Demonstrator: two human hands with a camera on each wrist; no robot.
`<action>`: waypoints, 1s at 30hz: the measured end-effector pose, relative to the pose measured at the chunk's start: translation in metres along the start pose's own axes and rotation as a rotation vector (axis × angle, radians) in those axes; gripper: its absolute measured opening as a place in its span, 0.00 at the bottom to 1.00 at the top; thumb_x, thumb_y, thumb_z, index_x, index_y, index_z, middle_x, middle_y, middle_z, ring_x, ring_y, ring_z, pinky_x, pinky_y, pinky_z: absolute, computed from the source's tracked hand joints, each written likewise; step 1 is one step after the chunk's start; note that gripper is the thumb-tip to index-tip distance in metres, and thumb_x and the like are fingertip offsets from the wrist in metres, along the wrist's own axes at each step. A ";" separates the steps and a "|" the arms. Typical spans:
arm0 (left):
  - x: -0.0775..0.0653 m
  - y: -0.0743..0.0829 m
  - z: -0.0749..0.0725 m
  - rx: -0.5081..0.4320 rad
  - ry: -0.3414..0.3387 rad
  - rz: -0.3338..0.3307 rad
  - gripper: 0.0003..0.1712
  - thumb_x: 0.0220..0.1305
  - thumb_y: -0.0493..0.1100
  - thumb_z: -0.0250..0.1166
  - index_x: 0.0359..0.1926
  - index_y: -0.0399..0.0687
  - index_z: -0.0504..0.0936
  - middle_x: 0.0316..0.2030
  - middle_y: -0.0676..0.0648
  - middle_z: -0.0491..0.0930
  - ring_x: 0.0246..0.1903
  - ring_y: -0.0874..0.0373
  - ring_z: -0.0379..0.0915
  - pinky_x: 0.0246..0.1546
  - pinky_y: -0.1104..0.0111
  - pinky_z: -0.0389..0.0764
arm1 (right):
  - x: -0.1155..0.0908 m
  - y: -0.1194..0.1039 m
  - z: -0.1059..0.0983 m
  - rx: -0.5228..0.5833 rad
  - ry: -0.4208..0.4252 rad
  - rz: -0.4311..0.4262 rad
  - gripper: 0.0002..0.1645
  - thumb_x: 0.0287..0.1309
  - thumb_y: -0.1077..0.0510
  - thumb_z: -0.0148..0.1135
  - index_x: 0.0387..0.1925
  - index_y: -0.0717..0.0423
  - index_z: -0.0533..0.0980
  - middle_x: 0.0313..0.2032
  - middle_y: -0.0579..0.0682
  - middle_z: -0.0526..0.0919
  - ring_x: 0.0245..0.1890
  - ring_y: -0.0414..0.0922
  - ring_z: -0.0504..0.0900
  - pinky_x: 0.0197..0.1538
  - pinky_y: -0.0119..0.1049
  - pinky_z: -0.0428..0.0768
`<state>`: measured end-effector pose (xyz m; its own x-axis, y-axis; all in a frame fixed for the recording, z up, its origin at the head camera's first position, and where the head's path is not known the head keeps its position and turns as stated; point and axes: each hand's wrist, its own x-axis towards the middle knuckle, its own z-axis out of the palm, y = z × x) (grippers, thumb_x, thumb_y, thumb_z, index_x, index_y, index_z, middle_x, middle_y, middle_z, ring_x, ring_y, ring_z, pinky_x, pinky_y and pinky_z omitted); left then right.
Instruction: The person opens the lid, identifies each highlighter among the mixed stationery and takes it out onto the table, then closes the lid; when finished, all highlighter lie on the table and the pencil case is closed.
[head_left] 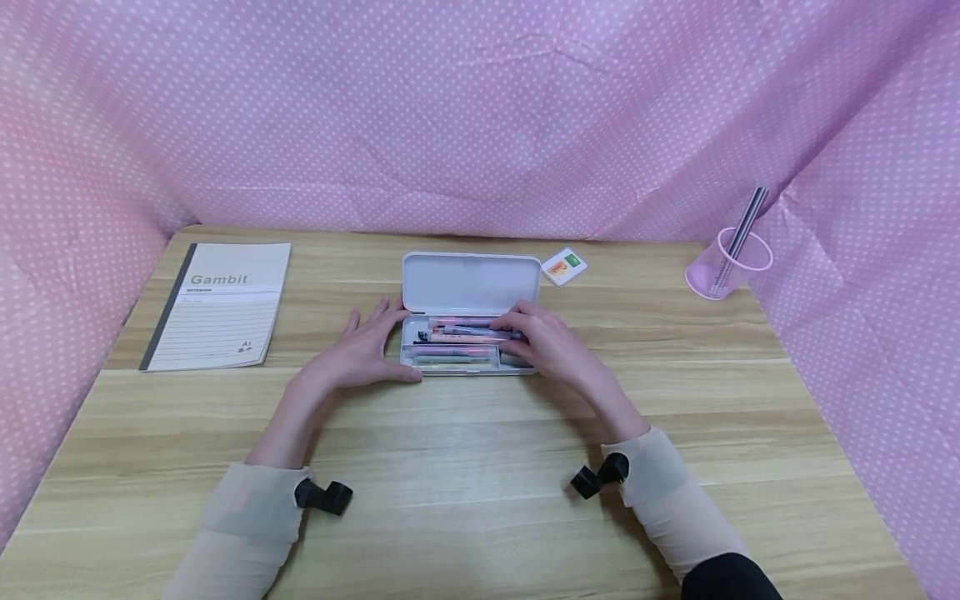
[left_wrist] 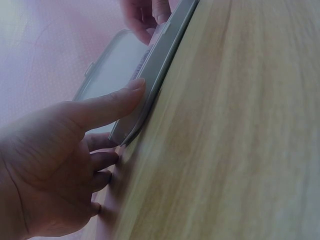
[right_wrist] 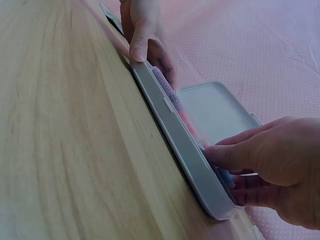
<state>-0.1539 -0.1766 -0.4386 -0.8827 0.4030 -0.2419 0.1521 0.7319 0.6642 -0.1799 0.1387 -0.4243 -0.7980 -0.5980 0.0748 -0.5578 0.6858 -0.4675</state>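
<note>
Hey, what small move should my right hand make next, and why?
Probably a gentle lift: your right hand reaches into the open pencil case at the pens' right ends, and your left hand touches the left end, which should help steady it.

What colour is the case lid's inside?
The lid is pale greyish white, clearest in the head view.

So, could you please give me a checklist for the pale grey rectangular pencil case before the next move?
1. Lid of the pencil case open: ok.
2. Left hand touching the case's left end: ok.
3. Right hand clear of the case: not ok, fingers inside.
4. Right hand's hold on the slim pastel pens: cannot tell, fingers hide it.
5. Closed white paper notebook apart from the case: ok.
6. Round pink cup apart from both hands: ok.
</note>
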 end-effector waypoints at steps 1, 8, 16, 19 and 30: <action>0.000 0.000 0.000 0.000 0.000 0.000 0.59 0.54 0.62 0.77 0.78 0.46 0.57 0.83 0.37 0.40 0.83 0.38 0.26 0.79 0.35 0.23 | 0.000 0.000 0.000 0.006 0.002 0.004 0.16 0.66 0.57 0.68 0.55 0.54 0.84 0.48 0.51 0.84 0.45 0.46 0.82 0.50 0.42 0.84; 0.000 -0.001 0.000 0.001 0.002 0.001 0.60 0.54 0.61 0.77 0.79 0.45 0.57 0.83 0.37 0.39 0.83 0.38 0.25 0.79 0.36 0.23 | 0.001 -0.001 -0.001 0.047 0.021 0.028 0.17 0.63 0.58 0.71 0.54 0.54 0.84 0.48 0.51 0.84 0.45 0.47 0.81 0.50 0.43 0.83; 0.001 -0.002 0.000 0.007 -0.002 -0.003 0.60 0.54 0.62 0.77 0.79 0.45 0.56 0.83 0.37 0.39 0.83 0.38 0.25 0.79 0.36 0.23 | 0.001 -0.002 0.000 0.040 0.061 0.011 0.16 0.62 0.62 0.71 0.52 0.55 0.85 0.47 0.52 0.85 0.47 0.47 0.82 0.53 0.44 0.84; 0.002 -0.002 0.000 0.006 -0.002 -0.001 0.60 0.54 0.62 0.77 0.79 0.45 0.56 0.83 0.37 0.39 0.83 0.38 0.25 0.79 0.35 0.23 | 0.002 -0.002 0.000 0.040 0.073 0.010 0.16 0.62 0.63 0.70 0.52 0.55 0.85 0.47 0.52 0.85 0.47 0.47 0.82 0.52 0.43 0.84; 0.001 -0.002 0.000 0.005 -0.004 -0.001 0.60 0.54 0.62 0.77 0.79 0.45 0.56 0.83 0.37 0.39 0.83 0.37 0.26 0.79 0.36 0.23 | 0.002 -0.002 0.000 0.028 0.067 0.036 0.12 0.64 0.64 0.68 0.49 0.54 0.86 0.46 0.51 0.85 0.44 0.46 0.81 0.50 0.42 0.84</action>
<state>-0.1552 -0.1773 -0.4399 -0.8809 0.4047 -0.2453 0.1537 0.7349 0.6605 -0.1802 0.1355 -0.4234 -0.8315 -0.5434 0.1153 -0.5223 0.6940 -0.4955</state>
